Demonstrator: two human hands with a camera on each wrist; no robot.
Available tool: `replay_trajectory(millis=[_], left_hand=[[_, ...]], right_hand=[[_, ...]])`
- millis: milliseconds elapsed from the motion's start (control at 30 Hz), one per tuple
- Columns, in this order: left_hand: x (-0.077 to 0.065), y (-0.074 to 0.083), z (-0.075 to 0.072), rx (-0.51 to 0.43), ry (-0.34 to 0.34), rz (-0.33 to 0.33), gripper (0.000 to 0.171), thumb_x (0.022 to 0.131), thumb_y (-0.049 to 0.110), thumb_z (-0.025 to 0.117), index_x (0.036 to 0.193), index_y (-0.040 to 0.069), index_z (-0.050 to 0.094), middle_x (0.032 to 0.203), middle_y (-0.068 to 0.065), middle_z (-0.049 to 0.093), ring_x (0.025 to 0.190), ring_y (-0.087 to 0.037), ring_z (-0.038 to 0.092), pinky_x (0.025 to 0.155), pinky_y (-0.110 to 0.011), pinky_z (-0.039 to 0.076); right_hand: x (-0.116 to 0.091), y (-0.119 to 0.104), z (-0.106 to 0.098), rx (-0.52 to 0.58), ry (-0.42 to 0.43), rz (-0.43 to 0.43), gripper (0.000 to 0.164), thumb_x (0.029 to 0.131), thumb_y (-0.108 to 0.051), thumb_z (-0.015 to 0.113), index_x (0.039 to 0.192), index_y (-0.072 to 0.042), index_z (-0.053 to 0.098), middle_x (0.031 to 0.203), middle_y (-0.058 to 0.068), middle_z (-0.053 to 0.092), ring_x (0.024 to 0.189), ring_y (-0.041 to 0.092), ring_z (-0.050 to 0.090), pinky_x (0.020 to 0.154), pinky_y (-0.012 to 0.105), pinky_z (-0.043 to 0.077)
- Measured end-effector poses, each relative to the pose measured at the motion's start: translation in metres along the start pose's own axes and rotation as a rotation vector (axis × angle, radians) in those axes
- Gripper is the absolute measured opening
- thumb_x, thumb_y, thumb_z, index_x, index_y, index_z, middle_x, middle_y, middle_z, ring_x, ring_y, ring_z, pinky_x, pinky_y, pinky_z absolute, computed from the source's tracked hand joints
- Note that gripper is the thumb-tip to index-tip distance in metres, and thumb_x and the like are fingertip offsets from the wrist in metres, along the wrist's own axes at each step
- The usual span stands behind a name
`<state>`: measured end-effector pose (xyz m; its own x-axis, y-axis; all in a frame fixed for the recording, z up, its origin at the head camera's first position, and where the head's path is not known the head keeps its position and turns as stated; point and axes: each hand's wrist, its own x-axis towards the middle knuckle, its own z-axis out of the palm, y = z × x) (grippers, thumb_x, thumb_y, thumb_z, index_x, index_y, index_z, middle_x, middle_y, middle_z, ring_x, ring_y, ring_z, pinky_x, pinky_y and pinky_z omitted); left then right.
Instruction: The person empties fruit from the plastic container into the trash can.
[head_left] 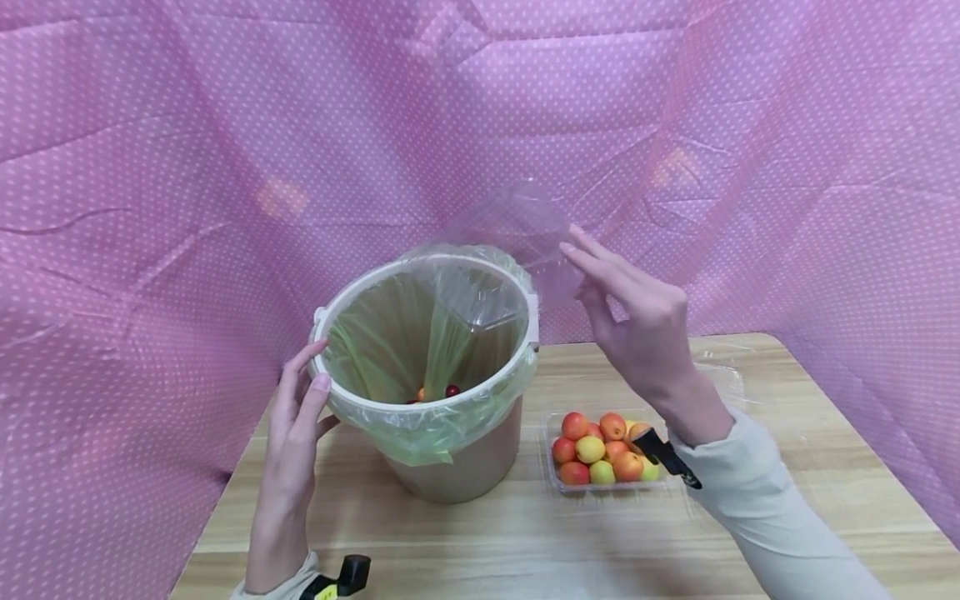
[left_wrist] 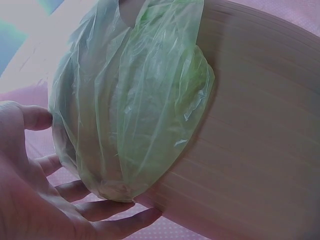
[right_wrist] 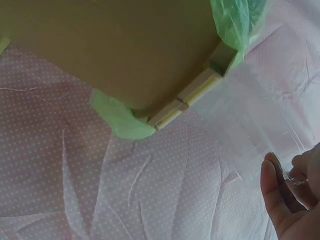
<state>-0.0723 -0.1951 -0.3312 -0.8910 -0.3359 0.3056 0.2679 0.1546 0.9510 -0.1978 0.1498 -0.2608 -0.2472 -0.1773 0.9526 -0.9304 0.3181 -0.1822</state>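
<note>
A tan trash bin (head_left: pixel 456 475) with a white rim stands tilted on the table, lined with a thin green plastic bag (head_left: pixel 427 435) folded over the rim. My left hand (head_left: pixel 288 442) holds the bin's left side at the rim; in the left wrist view its fingers (left_wrist: pixel 120 227) spread round the bag-covered edge. Over the far right of the opening, my right hand (head_left: pixel 645 325) pinches the edge of a clear plastic box (head_left: pixel 525 221), which is tilted down into the bin. A few small round red and orange fruits (head_left: pixel 452 391) show inside the bin.
A clear plastic tray (head_left: pixel 551 482) full of small red, orange and yellow fruits (head_left: pixel 590 450) sits right of the bin. Another clear plastic piece (head_left: pixel 723 383) lies behind the right wrist. Pink dotted cloth (head_left: pixel 225 167) hangs around the wooden table (head_left: pixel 465 558).
</note>
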Motion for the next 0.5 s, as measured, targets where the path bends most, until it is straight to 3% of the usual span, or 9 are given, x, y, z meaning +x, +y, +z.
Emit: replay_trajectory(millis=[167,333,500], left_hand=[[0.000,0.000,-0.001,0.004,0.006,-0.001,0.044,0.110,0.024,0.046,0.154,0.017,0.046,0.155,-0.007,0.041,0.131,-0.029,0.049,0.085,-0.033,0.053],[0.000,0.000,0.000,0.007,0.004,0.000,0.044,0.110,0.024,0.046,0.154,0.017,0.045,0.155,-0.007,0.040,0.132,-0.030,0.048,0.085,-0.032,0.053],[0.001,-0.001,0.001,0.013,0.003,0.006,0.044,0.110,0.024,0.047,0.153,0.018,0.046,0.155,-0.005,0.040,0.134,-0.029,0.046,0.085,-0.032,0.053]], right_hand=[[-0.002,0.007,-0.008,0.070,0.076,0.089,0.036,0.092,0.017,0.060,0.122,0.001,0.073,0.132,0.007,0.067,0.081,0.021,0.076,0.077,0.019,0.056],[-0.010,0.017,-0.020,0.225,0.159,0.266,0.039,0.091,0.021,0.057,0.121,0.002,0.073,0.127,0.011,0.069,0.072,0.008,0.072,0.065,0.020,0.057],[-0.021,0.026,-0.033,0.303,0.246,0.407,0.036,0.093,0.019,0.054,0.120,0.005,0.072,0.104,0.013,0.077,0.066,0.011,0.070,0.063,0.021,0.056]])
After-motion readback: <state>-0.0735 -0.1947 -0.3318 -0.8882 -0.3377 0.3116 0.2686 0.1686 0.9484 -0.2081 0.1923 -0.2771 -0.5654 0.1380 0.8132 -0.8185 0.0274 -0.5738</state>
